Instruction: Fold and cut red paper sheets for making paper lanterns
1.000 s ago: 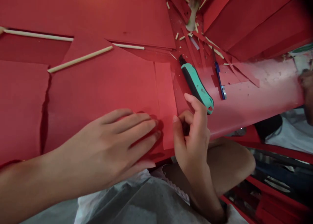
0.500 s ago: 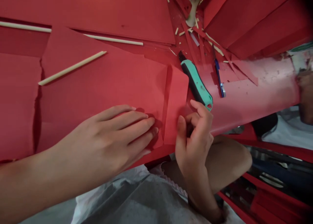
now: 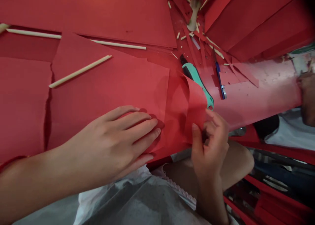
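Note:
A large sheet of red paper [image 3: 123,84] lies before me, and my left hand [image 3: 123,136] rests flat on it with the fingers stretched. At the sheet's right end a red paper flap [image 3: 195,102] curls upward. My right hand [image 3: 211,139] pinches the edge of that flap between thumb and fingers. Just beyond the fingertips is a teal-and-black tool [image 3: 198,80] shaped like a utility knife. Slanting across the sheet is a thin pale wooden stick [image 3: 81,71].
More red sheets [image 3: 86,8] are stacked at the back. A slim blue tool [image 3: 220,79] lies beside paper strips and stick scraps. Behind them stands a pale brush-like object [image 3: 193,16]. Another person's hand [image 3: 307,93] shows at the far right, beyond the table's curved edge.
My right hand has moved to the right, drawing the flap's edge with it, so the flap is opened out over part of the teal tool. My left hand stays nearly in place.

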`<state>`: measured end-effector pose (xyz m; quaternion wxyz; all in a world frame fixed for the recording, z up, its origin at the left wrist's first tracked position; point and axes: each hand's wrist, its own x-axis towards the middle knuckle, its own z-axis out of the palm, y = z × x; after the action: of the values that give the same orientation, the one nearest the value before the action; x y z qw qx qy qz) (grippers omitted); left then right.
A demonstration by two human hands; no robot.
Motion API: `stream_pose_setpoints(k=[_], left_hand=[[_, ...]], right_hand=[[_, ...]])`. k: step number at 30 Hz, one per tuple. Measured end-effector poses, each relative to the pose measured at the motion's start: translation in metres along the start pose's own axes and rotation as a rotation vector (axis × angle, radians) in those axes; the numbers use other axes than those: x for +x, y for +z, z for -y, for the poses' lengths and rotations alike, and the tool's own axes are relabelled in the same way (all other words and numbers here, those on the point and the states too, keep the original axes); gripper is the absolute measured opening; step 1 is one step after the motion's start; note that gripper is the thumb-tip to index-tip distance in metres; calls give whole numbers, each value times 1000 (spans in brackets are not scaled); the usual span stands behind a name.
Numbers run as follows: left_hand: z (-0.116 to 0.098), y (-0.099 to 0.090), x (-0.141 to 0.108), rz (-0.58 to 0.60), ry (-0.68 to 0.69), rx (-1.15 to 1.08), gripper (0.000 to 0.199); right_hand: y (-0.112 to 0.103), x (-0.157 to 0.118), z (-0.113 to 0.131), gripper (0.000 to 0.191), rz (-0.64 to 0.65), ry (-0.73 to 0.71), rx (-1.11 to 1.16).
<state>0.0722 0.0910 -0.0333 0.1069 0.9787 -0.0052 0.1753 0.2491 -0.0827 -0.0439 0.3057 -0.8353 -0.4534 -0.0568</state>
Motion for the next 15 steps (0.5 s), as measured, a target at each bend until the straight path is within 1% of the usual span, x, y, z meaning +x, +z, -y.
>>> stream_pose_setpoints(k=[2,4,6,7,8,10,11,12,14,15], left_hand=[[1,0,-1,-19,35,4,31],[2,1,-2,-56,86,4,32],[3,0,-4,-90,145,1,33],[3,0,-6,-107,172,1,32],[4,-1,-7,-123,196,5,30],[4,-4,-9,-165,227,13,26],[4,-5,-10,-187,243,13,26],[3,-6,-11,-207,254,14,25],[3,-8,-10,-244,273,16,24],[3,-9,-9,-260,281,20,24]], right_hand=[[-6,2,-9,44,-69,-61,-12],[-11,13,-16,39,-162,-195,-24],[-14,33,-25,34,-281,-337,-17],[-14,47,-30,31,-341,-380,0],[-13,63,-37,28,-405,-386,19],[-8,99,-53,23,-525,-261,86],[-6,116,-62,24,-527,-196,134],[-3,132,-70,24,-488,-138,178],[1,154,-78,26,-219,-12,219],[3,160,-77,30,-147,12,199]])
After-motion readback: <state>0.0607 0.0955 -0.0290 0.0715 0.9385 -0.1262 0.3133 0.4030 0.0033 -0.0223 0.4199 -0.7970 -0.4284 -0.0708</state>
